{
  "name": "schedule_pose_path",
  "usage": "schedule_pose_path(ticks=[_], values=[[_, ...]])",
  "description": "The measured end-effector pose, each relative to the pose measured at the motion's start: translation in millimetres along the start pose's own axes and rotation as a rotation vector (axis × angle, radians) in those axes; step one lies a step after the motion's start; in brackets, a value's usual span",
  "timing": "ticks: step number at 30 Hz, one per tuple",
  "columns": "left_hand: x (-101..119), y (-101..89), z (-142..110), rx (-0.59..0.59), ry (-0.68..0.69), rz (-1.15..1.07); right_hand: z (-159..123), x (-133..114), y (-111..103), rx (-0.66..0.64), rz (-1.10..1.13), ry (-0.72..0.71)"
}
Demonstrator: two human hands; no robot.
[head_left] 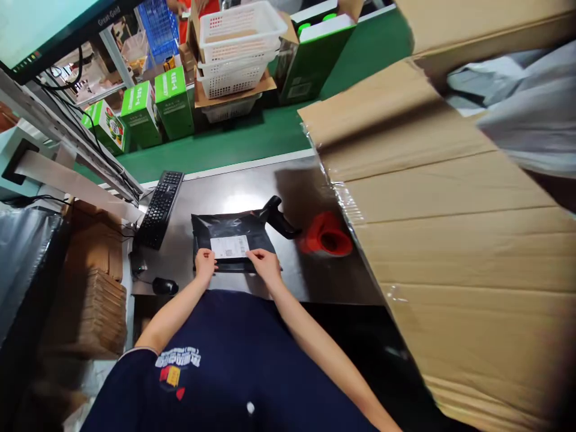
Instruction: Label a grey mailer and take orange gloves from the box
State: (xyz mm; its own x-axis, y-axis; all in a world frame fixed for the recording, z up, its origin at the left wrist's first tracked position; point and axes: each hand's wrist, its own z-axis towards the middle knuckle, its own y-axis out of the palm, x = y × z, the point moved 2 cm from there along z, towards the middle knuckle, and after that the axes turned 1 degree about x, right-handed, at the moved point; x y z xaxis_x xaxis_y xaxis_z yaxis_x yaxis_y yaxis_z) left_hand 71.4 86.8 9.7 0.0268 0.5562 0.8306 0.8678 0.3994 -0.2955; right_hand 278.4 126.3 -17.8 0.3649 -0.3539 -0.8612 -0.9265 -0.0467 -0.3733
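Observation:
A black plastic mailing bag [227,224] lies flat on the metal table in front of me. On it is a white shipping label [230,246] with print and a barcode. My left hand [206,264] pinches the label's lower left corner. At its lower right corner, my right hand [266,266] has thumb and finger closed on the edge. Whether the label is fully stuck down, I cannot tell. A black handheld scanner [279,219] rests at the bag's upper right corner.
Left are a keyboard [160,207] and a mouse [165,286]. A red object with a round dark hole [330,235] sits to the right, beside a large cardboard box [468,240]. Beyond the table stand green boxes [174,102] and stacked white baskets [238,57]. A monitor [58,30] hangs upper left.

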Motion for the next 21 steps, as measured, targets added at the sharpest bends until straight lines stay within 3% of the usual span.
schedule_pose_path(ticks=[5, 7, 10, 12, 14, 16, 19, 21], values=[[-9, -4.7, 10, 0.009, 0.144, 0.273, -9, 5, -3, -0.003, -0.383, -0.002], [-6, -7.0, 8, -0.051, 0.353, 0.431, -14, 1, -8, 0.009, -0.595, -0.067], [-1, 6.1, 4, -0.295, 0.828, 0.835, -15, -8, -5, 0.063, -0.658, -0.256], [0, 18.6, 7, -0.415, 0.969, 1.081, -11, -11, 7, -0.067, -0.612, -0.464], [0, 26.0, 13, -0.435, 0.934, 1.228, -6, -6, 21, -0.227, -0.577, -0.551], [-1, 25.3, 17, -0.415, 0.877, 1.269, 1, 7, 25, -0.205, -0.541, -0.475], [-4, 10.3, 17, -0.349, 0.771, 1.182, 6, 28, 9, 0.077, -0.359, -0.275], [-1, -5.9, 20, -0.183, 0.588, 0.932, 8, 32, -10, 0.267, -0.211, -0.155]])
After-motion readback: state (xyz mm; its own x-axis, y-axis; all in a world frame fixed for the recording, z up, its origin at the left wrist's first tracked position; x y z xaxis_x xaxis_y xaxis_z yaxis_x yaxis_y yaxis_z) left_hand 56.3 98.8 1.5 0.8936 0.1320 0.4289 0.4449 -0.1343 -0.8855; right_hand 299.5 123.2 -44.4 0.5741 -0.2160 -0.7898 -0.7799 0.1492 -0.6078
